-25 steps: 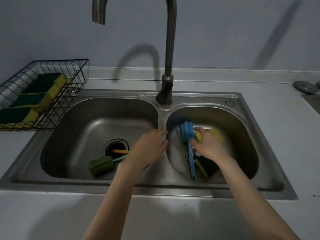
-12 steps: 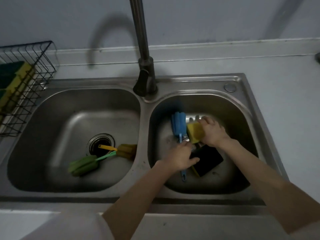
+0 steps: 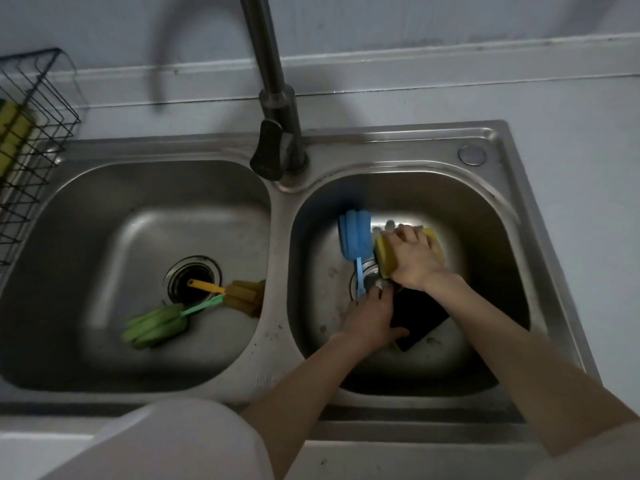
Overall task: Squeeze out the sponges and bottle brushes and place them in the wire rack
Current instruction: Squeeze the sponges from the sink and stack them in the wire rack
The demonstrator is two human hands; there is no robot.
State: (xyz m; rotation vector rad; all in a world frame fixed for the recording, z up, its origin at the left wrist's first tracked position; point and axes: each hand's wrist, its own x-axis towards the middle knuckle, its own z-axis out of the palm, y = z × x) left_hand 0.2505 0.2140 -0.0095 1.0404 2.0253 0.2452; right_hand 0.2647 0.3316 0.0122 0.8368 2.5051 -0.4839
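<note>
The left hand (image 3: pixel 369 315) has slid down the blue brush (image 3: pixel 355 237) to grip its handle; head points away. The right hand (image 3: pixel 414 258) fingers clutch the yellow sponge (image 3: pixel 386 258) over the right basin's (image 3: pixel 485 216) drain, a dark sponge (image 3: pixel 419 318) beneath the wrists.

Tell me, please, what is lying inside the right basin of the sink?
A blue bottle brush, a yellow sponge gripped by the right hand, and a dark sponge under the left hand. The hands cover most of the drain.

1. Two bottle brushes (image 3: pixel 194 311) lie crossed in the sink's left basin (image 3: pixel 69 237), by its drain.
2. A third brush (image 3: pixel 355 242) and two sponges (image 3: pixel 415 315) lie in the right basin (image 3: pixel 485 220); the wire rack (image 3: pixel 34 140) stands beyond the sink's left edge.
</note>
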